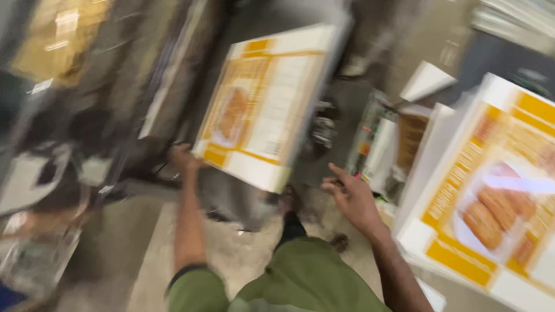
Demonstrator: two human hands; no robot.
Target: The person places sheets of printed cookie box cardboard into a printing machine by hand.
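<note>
The left hand is gripping the lower left corner of a flat white and yellow carton sheet, its fingers curling around the edge, though motion blur is hiding exactly how they are closing. The sheet is tilting up and away from the person, its printed face showing a picture of golden biscuits, and it is hanging above the grey floor in front of the person's green trouser leg. The right hand is hovering in the air, just right of the sheet's lower edge and not touching it, its fingers spreading loosely and holding nothing. To the right, a stack of matching printed carton sheets is lying tilted, near the right forearm.
</note>
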